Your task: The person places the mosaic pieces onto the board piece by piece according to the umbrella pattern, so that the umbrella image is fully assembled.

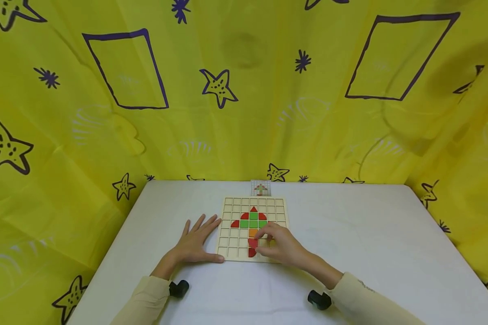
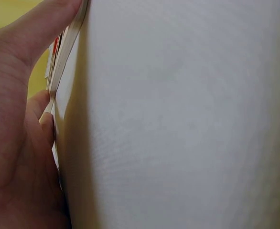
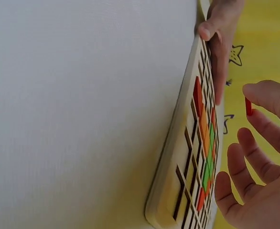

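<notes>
A pale wooden grid board lies on the table with coloured pieces set in its cells. My right hand is over its lower right part and pinches a small red tile between thumb and forefinger, the other fingers loosely bent. Below that tile in the head view sits a rounded red piece, and above it an orange square. Green squares, rounded red pieces and a red triangle form an arrow-like top. My left hand lies spread, thumb and fingertips at the board's left side.
Behind the board's far edge is a small card with a similar coloured pattern on a grid. A white cloth covers the table. Yellow curtains with drawn stars hang at the back and both sides.
</notes>
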The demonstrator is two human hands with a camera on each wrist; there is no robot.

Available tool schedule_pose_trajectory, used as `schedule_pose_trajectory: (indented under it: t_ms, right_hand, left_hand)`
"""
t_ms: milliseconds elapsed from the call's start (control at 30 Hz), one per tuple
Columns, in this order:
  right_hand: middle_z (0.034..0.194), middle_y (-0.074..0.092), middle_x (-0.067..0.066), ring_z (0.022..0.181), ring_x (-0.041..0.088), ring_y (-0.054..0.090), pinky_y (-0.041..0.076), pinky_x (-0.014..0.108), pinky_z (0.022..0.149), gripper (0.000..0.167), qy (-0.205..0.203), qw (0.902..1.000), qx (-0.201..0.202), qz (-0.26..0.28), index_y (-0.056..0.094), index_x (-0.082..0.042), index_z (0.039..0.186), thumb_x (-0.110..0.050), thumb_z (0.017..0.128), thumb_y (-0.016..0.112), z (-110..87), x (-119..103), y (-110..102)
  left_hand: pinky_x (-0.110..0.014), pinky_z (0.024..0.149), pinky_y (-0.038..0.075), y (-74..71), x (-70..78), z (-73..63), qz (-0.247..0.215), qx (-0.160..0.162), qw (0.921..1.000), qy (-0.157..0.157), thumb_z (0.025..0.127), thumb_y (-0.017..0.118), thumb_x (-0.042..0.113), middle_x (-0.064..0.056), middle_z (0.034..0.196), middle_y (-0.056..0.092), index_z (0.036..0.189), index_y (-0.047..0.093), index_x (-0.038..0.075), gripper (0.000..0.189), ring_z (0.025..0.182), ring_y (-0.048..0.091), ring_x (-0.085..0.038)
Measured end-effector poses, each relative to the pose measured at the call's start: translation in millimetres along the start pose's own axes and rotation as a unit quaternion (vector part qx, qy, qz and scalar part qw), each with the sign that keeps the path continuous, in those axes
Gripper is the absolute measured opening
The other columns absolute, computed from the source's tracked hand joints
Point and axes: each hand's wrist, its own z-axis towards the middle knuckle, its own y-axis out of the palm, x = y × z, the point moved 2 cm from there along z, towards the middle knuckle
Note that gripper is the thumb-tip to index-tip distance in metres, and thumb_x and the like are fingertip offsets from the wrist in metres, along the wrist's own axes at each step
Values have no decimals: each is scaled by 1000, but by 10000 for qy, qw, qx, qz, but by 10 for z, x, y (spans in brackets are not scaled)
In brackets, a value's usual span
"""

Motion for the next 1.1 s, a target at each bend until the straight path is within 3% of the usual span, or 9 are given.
schedule_pose_trajectory:
  t_ms: [133,300,500,800,1100]
  right_hand:
    - [99,68,2,85,24,57,51,29,73,16,134,9999,-40,-28,73,-11,101,-13,88,82,50,15,93]
    - [98,65,1,86,21,53,46,28,74,18,272,9996,-20,-89,74,-12,100,-16,86,84,81,52,216]
    - [91,61,-1,79,14,50,43,27,69,17,198,9981,164,-561,75,-11,97,-13,83,85,101,38,324]
    - [94,60,-2,83,14,52,46,29,73,15,256,9958,133,-864,77,-14,97,-15,84,84,95,10,362]
    - [95,58,-3,86,14,53,46,29,75,16,284,9953,96,-923,79,-14,99,-15,84,84,78,36,387]
  left_hand:
    - [-74,117,-3,-40,38,-2,-19,2,10000,12,68,77,77,-8,168,29,161,36,18,117,156,11,-40]
    - [-72,118,-5,21,-27,14,14,22,10000,-55,67,74,81,-3,170,26,163,33,24,119,158,8,-36]
    - [-71,118,-6,34,-47,18,23,-48,9999,-118,68,74,81,0,170,23,163,31,25,119,158,6,-35]
    - [-73,117,-3,-72,53,-3,-7,-170,9998,-130,69,79,75,-6,169,26,162,34,20,117,157,9,-40]
    - [-73,117,-3,-50,48,-2,36,-159,9998,-151,68,78,76,-6,169,26,162,34,21,118,157,9,-39]
